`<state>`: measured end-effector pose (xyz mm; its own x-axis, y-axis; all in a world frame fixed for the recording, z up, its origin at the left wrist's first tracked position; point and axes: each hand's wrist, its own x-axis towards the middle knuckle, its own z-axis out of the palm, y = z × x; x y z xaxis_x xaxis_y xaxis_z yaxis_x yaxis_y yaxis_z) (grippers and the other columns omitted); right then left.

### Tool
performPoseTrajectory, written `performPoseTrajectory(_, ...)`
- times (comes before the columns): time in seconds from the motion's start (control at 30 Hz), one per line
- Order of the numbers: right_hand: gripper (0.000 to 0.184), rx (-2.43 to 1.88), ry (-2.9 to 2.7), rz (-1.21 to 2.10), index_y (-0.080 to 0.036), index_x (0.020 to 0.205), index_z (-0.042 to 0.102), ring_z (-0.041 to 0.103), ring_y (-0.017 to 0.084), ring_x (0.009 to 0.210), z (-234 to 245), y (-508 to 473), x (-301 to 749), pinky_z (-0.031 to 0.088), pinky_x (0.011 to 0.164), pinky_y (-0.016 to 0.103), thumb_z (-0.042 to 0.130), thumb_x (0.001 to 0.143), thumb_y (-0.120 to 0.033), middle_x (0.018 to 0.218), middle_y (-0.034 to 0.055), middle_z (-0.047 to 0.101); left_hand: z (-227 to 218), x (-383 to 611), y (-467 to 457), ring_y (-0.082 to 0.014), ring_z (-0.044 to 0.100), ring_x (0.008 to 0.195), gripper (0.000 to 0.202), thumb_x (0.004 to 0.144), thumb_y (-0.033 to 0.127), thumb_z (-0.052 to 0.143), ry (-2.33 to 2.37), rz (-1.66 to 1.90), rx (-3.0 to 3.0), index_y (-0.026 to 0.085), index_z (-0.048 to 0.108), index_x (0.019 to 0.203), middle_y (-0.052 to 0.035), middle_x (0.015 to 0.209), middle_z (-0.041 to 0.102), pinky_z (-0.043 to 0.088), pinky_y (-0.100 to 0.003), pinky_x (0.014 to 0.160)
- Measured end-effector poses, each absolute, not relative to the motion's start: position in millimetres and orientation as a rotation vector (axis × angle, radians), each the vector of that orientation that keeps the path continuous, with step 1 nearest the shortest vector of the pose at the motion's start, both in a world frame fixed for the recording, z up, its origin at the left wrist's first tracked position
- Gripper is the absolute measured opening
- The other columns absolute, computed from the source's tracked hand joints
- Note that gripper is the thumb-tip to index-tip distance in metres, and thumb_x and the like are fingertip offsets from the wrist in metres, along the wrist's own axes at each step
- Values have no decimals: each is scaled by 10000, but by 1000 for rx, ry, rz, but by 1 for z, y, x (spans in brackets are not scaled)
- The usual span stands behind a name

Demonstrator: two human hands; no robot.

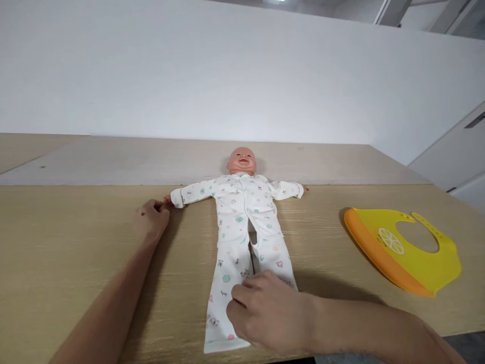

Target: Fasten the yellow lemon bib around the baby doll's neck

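A baby doll [242, 161] lies on its back with both arms spread. It wears a white printed long-sleeved top [229, 207] and matching trousers [227, 278]. At the end of the doll's sleeve on the left, my left hand [153, 220] has its fingers closed around the doll's small hand [167, 200]. My right hand [267, 311] is over the trouser legs, its fingers curled and closed. It covers much of one trouser leg, and whatever its fingertips hold is hidden beneath it. The top's lower front edges part slightly above the trousers.
A yellow bib [420, 260] with an orange pocket lies to the right on the wooden table [87, 253]. A pale strip of board runs behind the doll's shoulders. Beyond it stands a white partition [227, 76].
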<state>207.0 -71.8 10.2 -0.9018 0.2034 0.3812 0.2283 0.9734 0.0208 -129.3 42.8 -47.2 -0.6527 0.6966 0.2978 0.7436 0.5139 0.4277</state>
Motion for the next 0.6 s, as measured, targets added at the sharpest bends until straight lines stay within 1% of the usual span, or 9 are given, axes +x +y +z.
performPoseTrajectory(0.1, 171, -365, -2781, -73, -187, 702, 526, 420, 143, 462, 18, -66, 206, 165, 416, 323, 649, 792, -266, 639, -26, 524, -46, -128, 42, -226, 630, 803, 240, 804, 279, 543, -2672, -798, -1257, 176, 709, 944, -92, 922, 732, 423, -296, 651)
performPoseTrajectory(0.17, 169, -442, -2808, -3, -177, 704, 540, 431, 126, 494, 28, -56, 210, 213, 453, 302, 578, 856, -241, 661, -17, 550, -45, -127, 42, -224, 628, 799, 249, 807, 291, 543, -2678, -795, -1263, 175, 707, 954, -94, 927, 731, 423, -299, 657)
performPoseTrajectory(0.23, 204, -493, -2791, 269, -161, 732, 574, 466, 99, 554, 37, -40, 223, 300, 519, 256, 510, 917, -219, 684, -11, 573, -44, -127, 42, -223, 621, 794, 258, 816, 307, 537, -2688, -794, -1272, 173, 701, 964, -97, 925, 727, 420, -303, 659)
performPoseTrajectory(0.3, 234, -561, -2676, 698, -156, 783, 616, 505, 80, 618, 43, -18, 249, 367, 595, 207, 473, 950, -236, 698, -9, 594, -44, -126, 41, -223, 612, 797, 255, 825, 311, 526, -2691, -792, -1279, 170, 689, 961, -101, 926, 720, 413, -303, 654)
performPoseTrajectory(0.33, 250, -650, -2575, 867, -155, 801, 633, 512, 77, 618, 43, -6, 267, 373, 583, 194, 482, 952, -284, 710, -3, 610, -43, -125, 41, -222, 608, 801, 247, 829, 305, 518, -2681, -792, -1288, 170, 682, 954, -101, 928, 718, 407, -302, 652)
performPoseTrajectory(0.37, 273, -850, -2464, 930, -158, 818, 651, 522, 88, 620, 42, 6, 286, 380, 574, 197, 487, 948, -333, 724, 8, 628, -43, -124, 41, -220, 605, 806, 236, 834, 295, 507, -2661, -792, -1302, 171, 675, 945, -99, 932, 715, 401, -300, 651)
performPoseTrajectory(0.47, 386, -1371, -2033, 774, -149, 770, 658, 497, 115, 561, 30, 31, 337, 383, 525, 224, 561, 849, -514, 666, 32, 610, -43, -121, 41, -211, 601, 816, 226, 854, 281, 475, -2608, -782, -1338, 171, 657, 930, -95, 951, 710, 383, -294, 644)
performPoseTrajectory(0.53, 421, -1537, -1862, 698, -145, 754, 644, 464, 115, 512, 19, 33, 354, 370, 494, 230, 563, 817, -553, 599, 22, 569, -43, -119, 41, -212, 599, 825, 243, 870, 303, 462, -2612, -762, -1333, 166, 649, 944, -100, 980, 707, 376, -296, 640)
performPoseTrajectory(0.6, 399, -1504, -1915, 724, -146, 792, 646, 505, 126, 568, 9, 28, 353, 401, 532, 234, 548, 834, -531, 657, 30, 600, -43, -117, 40, -221, 598, 853, 254, 879, 316, 455, -2627, -747, -1321, 163, 641, 962, -108, 1020, 700, 387, -304, 656)
